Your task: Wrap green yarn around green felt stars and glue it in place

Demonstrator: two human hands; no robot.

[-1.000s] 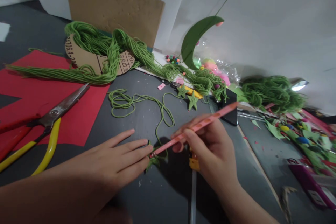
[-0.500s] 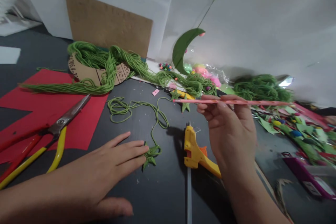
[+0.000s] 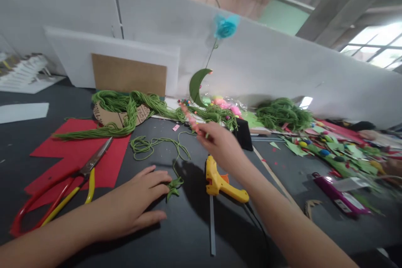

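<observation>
My left hand (image 3: 141, 201) lies with its fingers spread on the dark table, fingertips touching a small green yarn-wrapped star (image 3: 173, 188). A strand of green yarn (image 3: 157, 144) runs from the star to a loose tangle beyond it. My right hand (image 3: 216, 140) is closed around a pink pencil (image 3: 189, 117), blurred and slanting up toward the far left. Under my right forearm rests a yellow hot glue gun (image 3: 215, 180) with a glue stick out of its back. Red-and-yellow scissors (image 3: 83, 173) lie partly open on red paper (image 3: 108, 171), left of my left hand.
Green yarn hanks (image 3: 132, 113) lie around a cardboard piece (image 3: 143, 113) at the back. A green crescent (image 3: 195, 88) hangs below a blue flower (image 3: 226, 26). Right are a yarn pile (image 3: 284, 113), a purple box (image 3: 339, 197), scraps and another person's blurred hand (image 3: 392, 167).
My right hand has moved left and away from me with the pencil, which has swung from level to slanted. My left hand stays on the star. The view has tilted up.
</observation>
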